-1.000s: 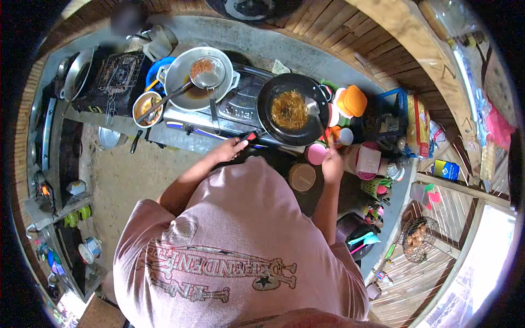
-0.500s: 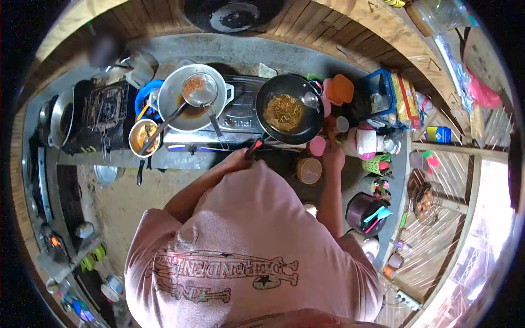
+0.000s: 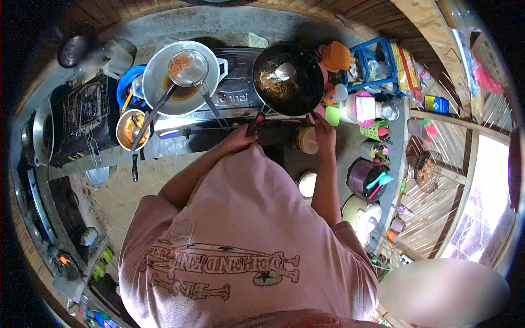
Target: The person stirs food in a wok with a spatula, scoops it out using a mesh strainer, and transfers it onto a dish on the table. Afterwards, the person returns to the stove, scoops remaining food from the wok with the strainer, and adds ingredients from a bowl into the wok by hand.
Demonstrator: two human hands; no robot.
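A black frying pan [image 3: 301, 95] sits on the right side of the gas stove [image 3: 232, 98]. Its red-and-black handle [image 3: 255, 123] is in the closed grip of my left hand [image 3: 239, 138]. Thin brown shredded food [image 3: 269, 83] lies toward the pan's left side. My right hand [image 3: 325, 134], at the pan's front right, is closed around the dark handle of a metal spatula [image 3: 285, 71], whose head is over the food. To the left, a large grey pot [image 3: 150, 97] contains brown liquid, with a strainer [image 3: 191, 70] of reddish-brown bits across it.
A white bowl [image 3: 123, 139] of food with a dark-handled ladle stands left of the pot, near a blue basin [image 3: 124, 93]. Right of the stove are an orange container [image 3: 335, 56], a blue rack [image 3: 377, 82], several jars and a dark purple pot [image 3: 361, 177].
The spatula head has moved up and left across the pan, and the food is pushed leftward from its middle heap. My right hand has shifted slightly forward; a light-green item now shows near it.
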